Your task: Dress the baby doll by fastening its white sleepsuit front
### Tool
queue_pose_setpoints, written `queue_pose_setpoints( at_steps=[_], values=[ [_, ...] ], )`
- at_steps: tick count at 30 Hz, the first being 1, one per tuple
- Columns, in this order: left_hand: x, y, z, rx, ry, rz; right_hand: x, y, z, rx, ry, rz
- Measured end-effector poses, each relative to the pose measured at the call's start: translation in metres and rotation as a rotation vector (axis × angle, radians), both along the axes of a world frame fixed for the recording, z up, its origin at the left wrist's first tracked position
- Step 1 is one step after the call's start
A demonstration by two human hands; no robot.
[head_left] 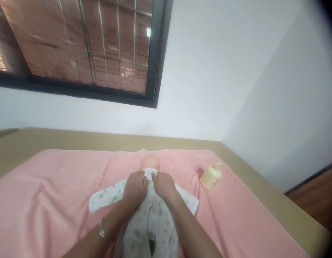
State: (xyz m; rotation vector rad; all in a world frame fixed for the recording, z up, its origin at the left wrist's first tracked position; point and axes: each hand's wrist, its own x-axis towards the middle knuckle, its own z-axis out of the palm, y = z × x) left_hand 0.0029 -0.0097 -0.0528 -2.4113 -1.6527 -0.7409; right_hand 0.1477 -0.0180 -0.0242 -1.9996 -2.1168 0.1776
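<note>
Both outstretched, palms down, left hand (136, 187) and right hand (165, 184) pinch the patterned garment (162, 215).

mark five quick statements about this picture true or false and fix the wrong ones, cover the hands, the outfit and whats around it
1. The left hand and the right hand are both on the patterned outfit. True.
2. The bottle is on the left-hand side of the outfit. False: it is on the right-hand side.
3. The blanket under the outfit is pink. True.
4. The bracelet is on the right wrist. False: it is on the left wrist.
5. A round head shows beyond the outfit's collar. True.
</note>
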Motion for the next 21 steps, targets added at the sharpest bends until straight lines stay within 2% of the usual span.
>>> queue_pose_setpoints(
  at_steps=[4, 12, 17, 21],
  values=[
    [-0.003, -0.001, -0.004, -0.021, -0.032, 0.019, -0.002, 0.000, -0.005, 0.037, 0.012, 0.007],
    [-0.001, -0.006, 0.001, -0.112, -0.136, 0.058, -0.001, 0.005, -0.014, 0.072, 0.020, -0.009],
    [-0.007, 0.004, 0.001, -0.159, -0.088, 0.090, -0.003, -0.007, 0.000, 0.078, 0.032, 0.029],
    [-0.012, 0.006, 0.006, -0.236, -0.044, 0.069, -0.011, -0.023, 0.012, 0.141, -0.019, 0.180]
  ],
)
